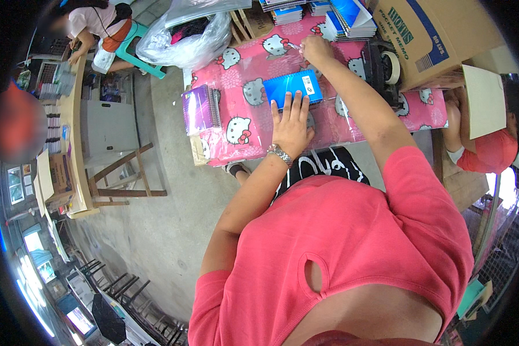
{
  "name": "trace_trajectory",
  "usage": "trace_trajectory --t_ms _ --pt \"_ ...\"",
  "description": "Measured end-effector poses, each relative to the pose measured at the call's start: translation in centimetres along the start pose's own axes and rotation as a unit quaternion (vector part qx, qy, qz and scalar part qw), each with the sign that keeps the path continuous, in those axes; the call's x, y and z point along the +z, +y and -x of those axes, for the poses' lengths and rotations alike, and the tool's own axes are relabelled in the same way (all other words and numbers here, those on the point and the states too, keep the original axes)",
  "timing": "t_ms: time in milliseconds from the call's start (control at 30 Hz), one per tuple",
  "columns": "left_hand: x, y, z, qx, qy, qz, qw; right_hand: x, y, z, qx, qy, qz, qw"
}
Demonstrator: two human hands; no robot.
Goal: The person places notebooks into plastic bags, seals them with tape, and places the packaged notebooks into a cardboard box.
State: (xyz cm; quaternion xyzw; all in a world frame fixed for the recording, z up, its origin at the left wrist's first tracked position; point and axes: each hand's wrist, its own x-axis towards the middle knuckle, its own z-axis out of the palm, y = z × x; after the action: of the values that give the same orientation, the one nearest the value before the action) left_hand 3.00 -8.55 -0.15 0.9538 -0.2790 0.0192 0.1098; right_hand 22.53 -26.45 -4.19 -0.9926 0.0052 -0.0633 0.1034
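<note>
My left hand (292, 124) lies with its fingers stretched over the lower edge of a blue spiral notebook (285, 86), which rests on the pink patterned table cover (242, 60). A white label is stuck on the notebook's right side. Farther off, beyond the notebook, my right hand (316, 51) is closed, and a small thin shiny thing (294, 46) shows at its fingertips, too small to name. To the left sits a stack of purple spiral notebooks (200, 109). A black tape dispenser (379, 75) with a tape roll stands right of my right forearm.
Stacked blue notebooks (352, 26) and a large cardboard box (432, 34) stand at the back right. A clear plastic bag (176, 43) bulges at the back left. One person (92, 26) sits at another table on the left; another person (490, 144) is close on the right.
</note>
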Motion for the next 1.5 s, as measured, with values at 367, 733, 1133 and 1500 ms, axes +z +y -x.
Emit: trace_trajectory --t_ms 367,733,1133,1500 --pt "0.5 -0.4 0.3 0.002 0.003 0.002 1.0 -0.2 1.7 0.8 -0.006 0.031 -0.035 0.999" --pt "0.5 -0.3 0.2 0.001 0.006 0.008 1.0 0.4 1.9 0.5 -0.109 0.229 0.006 0.967" --pt "0.3 -0.2 0.2 0.002 0.002 0.005 1.0 0.6 1.4 -0.8 -0.099 0.07 -0.348 0.93" --pt "-0.2 0.3 -0.2 0.01 -0.005 0.001 1.0 -0.9 0.2 -1.3 -0.285 -0.052 -0.185 0.939"
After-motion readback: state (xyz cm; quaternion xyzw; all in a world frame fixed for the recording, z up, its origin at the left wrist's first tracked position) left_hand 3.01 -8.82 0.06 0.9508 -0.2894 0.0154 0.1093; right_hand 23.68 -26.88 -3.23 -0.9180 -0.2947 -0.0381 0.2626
